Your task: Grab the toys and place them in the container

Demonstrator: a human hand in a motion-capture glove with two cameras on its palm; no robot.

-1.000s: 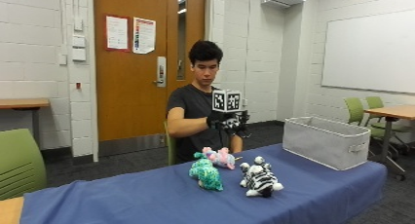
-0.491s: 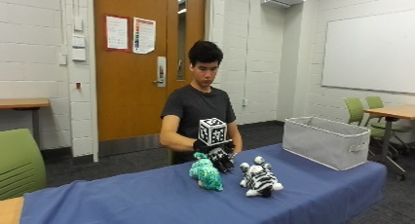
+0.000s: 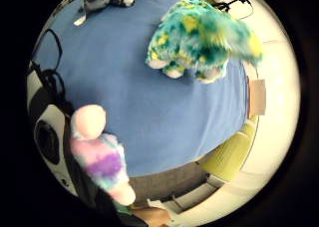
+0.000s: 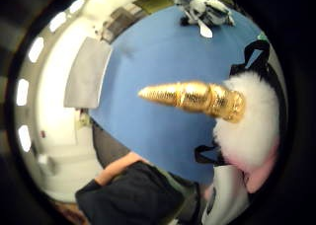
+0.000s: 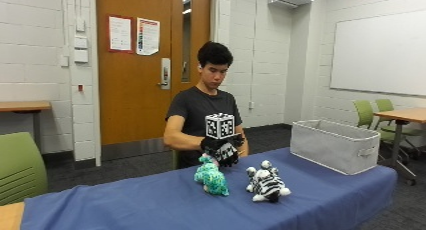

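Since half a second earlier, the right hand (image 5: 223, 151) had risen slightly, lifting the pink unicorn toy (image 3: 99, 157) off the blue table (image 5: 133, 205); its fingers were curled around the toy. From outside, the glove hid the toy almost entirely. The grey container (image 5: 336, 147) stood well apart.

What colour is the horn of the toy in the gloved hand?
Gold. The horn shows best in the right thumb side palm view, on a white, fluffy head.

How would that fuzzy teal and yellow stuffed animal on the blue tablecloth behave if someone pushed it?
The fuzzy teal and yellow stuffed animal looks plush, so probably light and squashy. On the blue tablecloth it would likely drag or topple rather than roll. Breakage seems unlikely.
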